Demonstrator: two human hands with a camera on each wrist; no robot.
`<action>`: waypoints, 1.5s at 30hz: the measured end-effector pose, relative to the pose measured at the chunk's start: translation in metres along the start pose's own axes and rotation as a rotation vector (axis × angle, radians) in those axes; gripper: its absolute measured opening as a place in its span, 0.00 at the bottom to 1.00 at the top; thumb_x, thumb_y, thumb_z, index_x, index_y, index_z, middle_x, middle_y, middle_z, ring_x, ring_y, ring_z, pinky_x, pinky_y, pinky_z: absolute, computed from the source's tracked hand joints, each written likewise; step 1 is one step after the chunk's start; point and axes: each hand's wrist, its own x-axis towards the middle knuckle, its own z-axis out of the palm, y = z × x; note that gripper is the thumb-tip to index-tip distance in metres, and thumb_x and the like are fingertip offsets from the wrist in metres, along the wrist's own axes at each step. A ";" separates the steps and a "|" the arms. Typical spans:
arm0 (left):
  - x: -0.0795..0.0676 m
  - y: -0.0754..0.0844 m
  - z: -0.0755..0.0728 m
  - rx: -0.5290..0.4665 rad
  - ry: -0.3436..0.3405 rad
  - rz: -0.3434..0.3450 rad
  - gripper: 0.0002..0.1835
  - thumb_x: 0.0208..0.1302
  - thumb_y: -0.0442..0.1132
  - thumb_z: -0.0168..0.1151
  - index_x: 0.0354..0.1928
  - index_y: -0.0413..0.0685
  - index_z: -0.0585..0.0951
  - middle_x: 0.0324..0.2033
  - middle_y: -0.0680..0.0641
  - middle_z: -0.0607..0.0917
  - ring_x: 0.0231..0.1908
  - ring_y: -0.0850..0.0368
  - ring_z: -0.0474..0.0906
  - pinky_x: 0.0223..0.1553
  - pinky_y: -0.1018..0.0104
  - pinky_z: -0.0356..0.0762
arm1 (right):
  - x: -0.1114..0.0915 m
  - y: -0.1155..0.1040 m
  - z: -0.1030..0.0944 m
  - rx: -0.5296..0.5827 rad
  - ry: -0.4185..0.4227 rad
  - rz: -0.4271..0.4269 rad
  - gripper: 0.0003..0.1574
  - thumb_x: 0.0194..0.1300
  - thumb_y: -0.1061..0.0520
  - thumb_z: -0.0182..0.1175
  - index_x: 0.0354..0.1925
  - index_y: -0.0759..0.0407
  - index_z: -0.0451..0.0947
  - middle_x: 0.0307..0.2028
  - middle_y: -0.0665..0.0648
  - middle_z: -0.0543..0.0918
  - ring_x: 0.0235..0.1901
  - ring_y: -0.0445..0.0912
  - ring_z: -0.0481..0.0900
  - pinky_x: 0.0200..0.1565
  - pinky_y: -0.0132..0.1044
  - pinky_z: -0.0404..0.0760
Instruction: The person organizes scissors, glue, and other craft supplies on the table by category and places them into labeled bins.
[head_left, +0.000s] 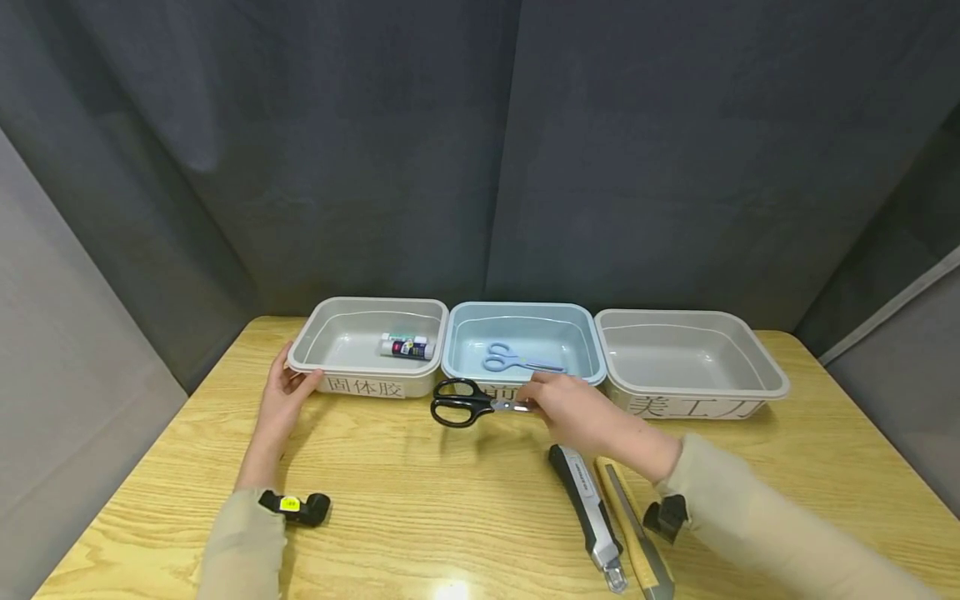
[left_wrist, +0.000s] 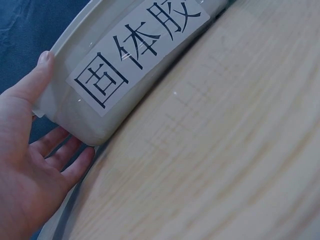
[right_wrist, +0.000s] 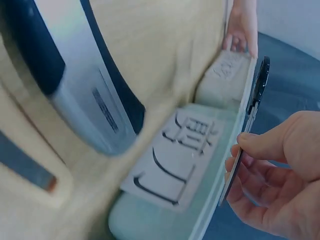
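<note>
My right hand (head_left: 570, 408) pinches a pair of black-handled scissors (head_left: 459, 403) by the blades, between thumb and fingers. The handles point left, in front of the blue bin (head_left: 525, 310). In the right wrist view the scissors (right_wrist: 255, 95) appear edge-on beside that bin's rim. Inside the blue bin lies a light-blue pair of scissors (head_left: 517, 362). My left hand (head_left: 287, 396) holds the front left corner of a labelled grey bin (head_left: 367, 382). In the left wrist view the thumb rests at this bin's (left_wrist: 75, 107) rim and the fingers bend against its side. Glue sticks (head_left: 407, 348) lie inside.
Another labelled grey bin (head_left: 690, 398) stands at the right end of the row. On the wooden table (head_left: 390, 500), below my right forearm, lie a black-and-silver utility knife (head_left: 588, 508) and a yellow cutter (head_left: 630, 529). Dark curtains (head_left: 480, 167) hang behind the bins.
</note>
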 end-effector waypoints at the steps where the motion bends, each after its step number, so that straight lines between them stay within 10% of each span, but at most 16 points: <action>1: 0.000 0.000 0.000 0.001 0.001 -0.001 0.41 0.63 0.45 0.56 0.71 0.57 0.44 0.63 0.38 0.62 0.54 0.59 0.62 0.45 0.87 0.64 | 0.001 0.002 -0.003 0.001 0.003 0.010 0.10 0.57 0.67 0.58 0.39 0.59 0.80 0.32 0.52 0.78 0.33 0.46 0.78 0.33 0.36 0.79; 17: 0.000 -0.001 -0.002 0.019 -0.004 -0.021 0.42 0.62 0.49 0.57 0.71 0.59 0.43 0.64 0.39 0.61 0.60 0.50 0.60 0.48 0.84 0.64 | 0.020 0.039 -0.013 -0.074 0.093 0.110 0.10 0.57 0.68 0.57 0.38 0.61 0.81 0.30 0.55 0.78 0.31 0.49 0.78 0.31 0.40 0.79; 45: 0.001 -0.001 0.000 -0.003 0.002 -0.005 0.41 0.63 0.45 0.56 0.71 0.59 0.44 0.62 0.38 0.62 0.54 0.59 0.62 0.45 0.86 0.64 | 0.059 0.085 0.019 -0.121 -0.105 0.180 0.11 0.56 0.69 0.55 0.35 0.61 0.82 0.32 0.58 0.83 0.34 0.52 0.79 0.37 0.46 0.78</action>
